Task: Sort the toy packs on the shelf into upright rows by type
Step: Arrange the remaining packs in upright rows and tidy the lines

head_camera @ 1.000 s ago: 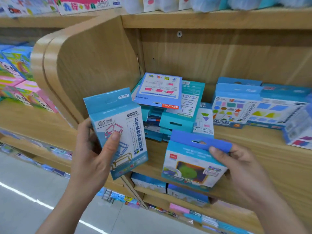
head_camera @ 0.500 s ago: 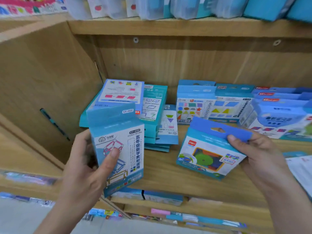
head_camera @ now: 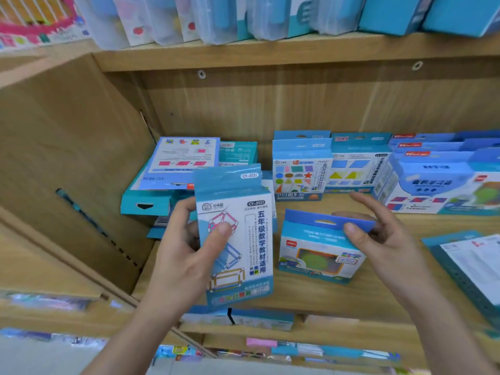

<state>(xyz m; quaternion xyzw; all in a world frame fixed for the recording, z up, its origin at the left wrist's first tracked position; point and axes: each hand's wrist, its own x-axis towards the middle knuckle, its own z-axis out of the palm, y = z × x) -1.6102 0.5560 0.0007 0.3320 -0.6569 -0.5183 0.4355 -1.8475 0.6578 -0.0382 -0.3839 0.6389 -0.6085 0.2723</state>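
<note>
A light wooden shelf with visible grain fills the centre of the frame, boxed in by a wooden side panel at the left and a wooden back wall with two screw heads near its top. Above it, another shelf board crosses the upper part of the frame, carrying blurred clear and blue packs. Lower shelves with more coloured goods run along the bottom edge, and a pale floor shows at the lower left.

The left hand holds a tall blue-and-white pack upright just left of centre, its fingers clenched around the pack with the thumb pressed on the printed front. The right hand pinches the blue hanging tab of a smaller pack between thumb and fingers; this pack stands tilted, though whether its lower edge touches the shelf board cannot be told.

Behind the left hand, a loose pile of teal packs lies flat against the side panel. At the centre right, packs with coloured shapes stand upright in rows along the back wall, with more blue packs to their right. A flat pack lies at the right edge.
</note>
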